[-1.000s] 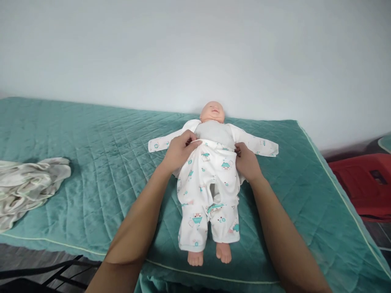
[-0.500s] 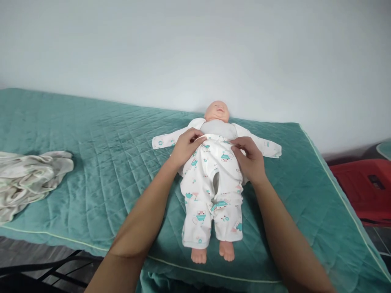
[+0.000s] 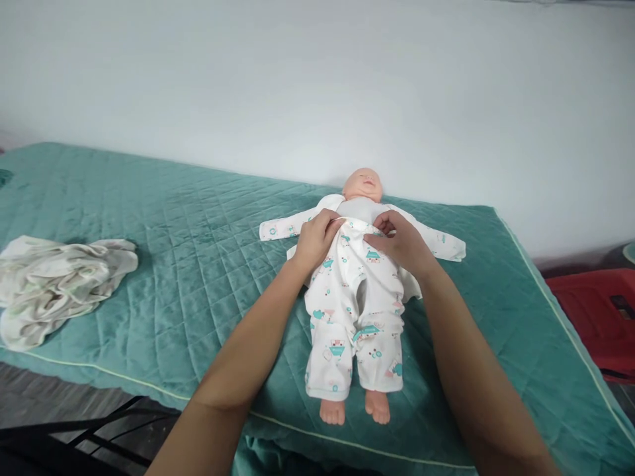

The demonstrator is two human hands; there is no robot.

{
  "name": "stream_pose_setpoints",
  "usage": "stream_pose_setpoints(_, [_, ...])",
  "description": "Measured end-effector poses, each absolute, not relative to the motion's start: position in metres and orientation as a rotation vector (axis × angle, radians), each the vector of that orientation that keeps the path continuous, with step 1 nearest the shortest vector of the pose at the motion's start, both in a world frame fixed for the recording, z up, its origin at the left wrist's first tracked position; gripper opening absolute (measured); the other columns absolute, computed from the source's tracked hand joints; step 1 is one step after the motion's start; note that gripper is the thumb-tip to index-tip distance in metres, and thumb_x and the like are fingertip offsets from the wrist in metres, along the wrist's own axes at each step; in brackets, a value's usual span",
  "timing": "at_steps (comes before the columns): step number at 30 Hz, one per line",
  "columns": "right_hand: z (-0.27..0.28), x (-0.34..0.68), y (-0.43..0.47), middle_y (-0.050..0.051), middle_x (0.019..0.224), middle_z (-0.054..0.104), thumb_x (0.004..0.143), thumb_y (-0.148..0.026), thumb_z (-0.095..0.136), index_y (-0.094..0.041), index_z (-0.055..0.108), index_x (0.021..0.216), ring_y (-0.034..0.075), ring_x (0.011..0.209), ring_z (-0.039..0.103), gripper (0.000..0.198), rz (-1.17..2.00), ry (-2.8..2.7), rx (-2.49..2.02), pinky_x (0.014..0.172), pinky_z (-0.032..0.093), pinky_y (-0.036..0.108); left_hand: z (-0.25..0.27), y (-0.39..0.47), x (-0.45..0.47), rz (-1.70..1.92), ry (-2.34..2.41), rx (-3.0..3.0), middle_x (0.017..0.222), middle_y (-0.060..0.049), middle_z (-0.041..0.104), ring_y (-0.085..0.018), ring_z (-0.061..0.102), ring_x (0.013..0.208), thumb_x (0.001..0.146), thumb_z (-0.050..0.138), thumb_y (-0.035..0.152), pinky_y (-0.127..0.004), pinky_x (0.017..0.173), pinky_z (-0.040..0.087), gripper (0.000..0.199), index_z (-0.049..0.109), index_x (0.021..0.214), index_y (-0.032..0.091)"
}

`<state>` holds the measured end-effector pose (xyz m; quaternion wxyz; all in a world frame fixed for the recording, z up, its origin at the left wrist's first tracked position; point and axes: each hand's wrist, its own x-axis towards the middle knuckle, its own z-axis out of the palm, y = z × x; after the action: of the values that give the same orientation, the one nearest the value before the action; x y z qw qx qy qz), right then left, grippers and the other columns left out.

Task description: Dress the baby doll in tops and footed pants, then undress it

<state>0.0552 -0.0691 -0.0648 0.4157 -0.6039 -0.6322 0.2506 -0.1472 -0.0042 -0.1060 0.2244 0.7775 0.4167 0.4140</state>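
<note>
Patterned cloth pants (image 3: 331, 325) clothe a smooth-headed doll (image 3: 363, 184) spanning the quilted green surface (image 3: 208, 264) from back edge to near front; left hand (image 3: 316, 243) pinches the waistband (image 3: 358, 225), right hand's (image 3: 405, 243) curled fingers (image 3: 391, 218) touch it, grip unclear.

Pale wall (image 3: 278, 79), grn quilted cover (image 3: 208, 218), gray flr (image 3: 30, 390) lwr left, red obj. (image 3: 590, 317) rt

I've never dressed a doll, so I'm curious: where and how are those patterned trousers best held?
Probably pinch the waistband near both sides, coming from the feet: the doll lies face up, feet nearest the camera, and the soft band's upper edge runs across its torso.
</note>
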Motion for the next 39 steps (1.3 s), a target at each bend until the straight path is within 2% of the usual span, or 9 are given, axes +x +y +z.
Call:
stream_pose_setpoints(4, [-0.063,0.059,-0.068,-0.002,0.078,0.044,0.077,-0.034,0.072,-0.022,0.047,0.069,0.014,0.072,0.041,0.029,0.578,-1.694,-1.51,0.069,0.035,0.031,-0.102,0.001,-0.147,1.088,1.074,1.993,0.082,0.0,0.063,-0.016,0.056,0.078,0.097,0.051,0.042,-0.028,0.075,0.042,0.023,0.057,0.091,0.021])
stream_pose_setpoints(9, [-0.071,0.076,-0.075,-0.002,0.075,0.041,0.089,-0.05,0.061,-0.021,0.045,0.066,0.015,0.071,0.04,0.04,0.839,-1.639,-1.306,0.068,0.034,0.031,-0.102,0.005,-0.148,1.035,1.02,1.903,0.075,0.002,0.056,-0.015,0.051,0.074,0.095,0.054,0.042,-0.027,0.07,0.038,0.023,0.057,0.088,0.021])
stream_pose_setpoints(16, [-0.092,0.095,-0.064,-0.002,0.07,0.047,0.078,-0.049,0.07,-0.022,0.062,0.073,0.014,0.066,0.039,0.029,1.056,-1.289,-1.315,0.061,0.034,0.027,-0.102,0.004,-0.147,1.017,1.036,1.849,0.076,0.002,0.057,-0.015,0.051,0.075,0.093,0.056,0.043,-0.028,0.069,0.037,0.022,0.057,0.087,0.021])
stream_pose_setpoints(22, [-0.099,0.082,-0.04,-0.002,0.073,0.056,0.082,-0.053,0.064,-0.021,0.063,0.076,0.014,0.07,0.046,0.032,0.815,-1.304,-1.428,0.066,0.038,0.027,-0.1,0.022,-0.14,0.896,1.056,1.812,0.078,0.001,0.055,-0.016,0.05,0.078,0.095,0.052,0.038,-0.029,0.072,0.037,0.022,0.051,0.082,0.021])
stream_pose_setpoints(25, [-0.101,0.077,-0.032,-0.002,0.069,0.054,0.082,-0.055,0.062,-0.021,0.061,0.071,0.015,0.071,0.047,0.036,0.666,-1.274,-1.551,0.067,0.038,0.029,-0.099,0.029,-0.135,0.852,1.133,1.791,0.081,-0.001,0.057,-0.017,0.05,0.08,0.096,0.05,0.034,-0.03,0.072,0.037,0.021,0.051,0.08,0.02])
stream_pose_setpoints(28, [-0.101,0.073,-0.031,-0.002,0.063,0.051,0.078,-0.059,0.064,-0.021,0.058,0.066,0.015,0.067,0.045,0.041,0.648,-1.134,-1.614,0.064,0.039,0.029,-0.101,0.031,-0.133,0.869,1.123,1.754,0.078,0.0,0.056,-0.016,0.049,0.077,0.094,0.053,0.036,-0.029,0.069,0.037,0.022,0.052,0.079,0.02])
stream_pose_setpoints(33, [-0.104,0.072,-0.042,0.001,0.071,0.063,0.068,-0.058,0.072,-0.022,0.064,0.075,0.016,0.068,0.053,0.038,0.75,-1.005,-1.533,0.062,0.043,0.029,-0.11,0.023,-0.139,0.951,1.075,1.688,0.073,0.002,0.054,-0.014,0.047,0.071,0.09,0.059,0.039,-0.027,0.066,0.036,0.022,0.054,0.08,0.02])
stream_pose_setpoints(36, [-0.105,0.079,-0.05,0.0,0.077,0.066,0.069,-0.054,0.072,-0.023,0.064,0.084,0.017,0.069,0.057,0.035,0.871,-1.019,-1.418,0.064,0.047,0.031,-0.11,0.015,-0.145,0.92,1.113,1.714,0.076,0.001,0.057,-0.014,0.048,0.072,0.09,0.056,0.034,-0.027,0.065,0.036,0.017,0.057,0.081,0.02])
stream_pose_setpoints(39, [-0.106,0.092,-0.055,-0.001,0.076,0.064,0.069,-0.047,0.073,-0.025,0.063,0.093,0.016,0.066,0.057,0.034,0.987,-1.005,-1.302,0.06,0.046,0.031,-0.107,0.009,-0.151,0.864,1.15,1.744,0.078,0.001,0.059,-0.015,0.049,0.073,0.091,0.053,0.03,-0.027,0.065,0.037,0.016,0.056,0.079,0.02])
